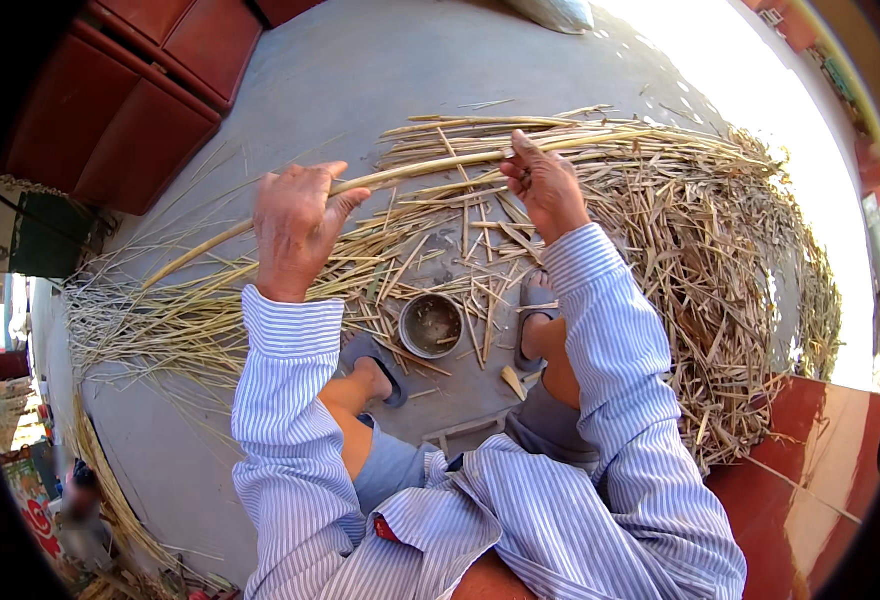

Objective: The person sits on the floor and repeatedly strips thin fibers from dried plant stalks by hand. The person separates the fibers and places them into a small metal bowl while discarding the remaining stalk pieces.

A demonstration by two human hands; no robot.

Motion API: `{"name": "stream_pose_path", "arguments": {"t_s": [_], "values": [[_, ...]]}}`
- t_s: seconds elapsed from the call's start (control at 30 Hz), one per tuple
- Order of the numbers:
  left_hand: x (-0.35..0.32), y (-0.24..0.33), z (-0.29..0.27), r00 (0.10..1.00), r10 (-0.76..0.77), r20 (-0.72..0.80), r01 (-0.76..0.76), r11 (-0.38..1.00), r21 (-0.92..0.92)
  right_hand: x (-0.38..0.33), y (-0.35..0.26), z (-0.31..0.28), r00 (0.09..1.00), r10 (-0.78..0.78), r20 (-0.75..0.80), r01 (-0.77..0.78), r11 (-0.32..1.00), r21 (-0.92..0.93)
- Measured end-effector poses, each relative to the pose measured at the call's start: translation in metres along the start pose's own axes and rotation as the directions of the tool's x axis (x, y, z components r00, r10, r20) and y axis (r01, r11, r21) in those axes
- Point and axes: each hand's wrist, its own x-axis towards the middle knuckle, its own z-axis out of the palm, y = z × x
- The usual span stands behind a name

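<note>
**Both hands on one long reed**

The left hand (295, 225) was closed around a reed (410, 172), fingers wrapped over it and the thumb lying along the stalk. The right hand (545, 185) pinched the same reed farther along, thumb and fingertips tight on it. The reed ran between the two hands, raised above the floor, and its free end sloped down past the left hand toward the lower left.

Just beyond and beneath the right hand lay a thick heap (700, 260) of split stalks, spreading away to the right. Under the left hand, thinner strips (160, 320) fanned out across the concrete floor (360, 70).

Below the grip, between the person's two sandalled feet, stood a small round bowl (431, 325) with short offcuts scattered around it. Nearer the body were striped blue-and-white sleeves (290, 400) and bare knees. Far beyond the left hand stood a dark red cabinet (140, 90); a red surface (810, 470) lay beside the right elbow.
</note>
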Motion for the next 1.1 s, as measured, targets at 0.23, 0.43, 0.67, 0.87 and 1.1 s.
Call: {"name": "stream_pose_path", "arguments": {"t_s": [0.23, 0.43, 0.67, 0.87, 1.1], "values": [[0.007, 0.018, 0.011, 0.996, 0.085, 0.023, -0.084, 0.996, -0.033, -0.002, -0.006, 0.002, 0.999, -0.014, 0.053, 0.0, 0.969, 0.247], [-0.011, -0.029, -0.022, 0.999, -0.029, -0.028, 0.031, 0.995, 0.091, 0.041, -0.059, -0.093, 0.945, -0.051, -0.322, 0.25, 0.746, 0.617], [0.004, 0.035, 0.032, 0.988, 0.062, 0.145, -0.05, 0.995, -0.083, 0.002, -0.013, -0.026, 0.965, 0.099, 0.242, -0.155, 0.962, 0.223], [0.011, 0.033, 0.035, 0.974, -0.101, 0.204, 0.157, 0.948, -0.276, 0.018, -0.039, -0.052, 0.991, 0.044, 0.126, -0.085, 0.936, 0.343], [0.008, 0.028, 0.036, 0.99, -0.077, 0.12, 0.108, 0.955, -0.277, 0.022, -0.037, -0.074, 0.997, -0.035, 0.073, 0.019, 0.977, 0.211]]}}
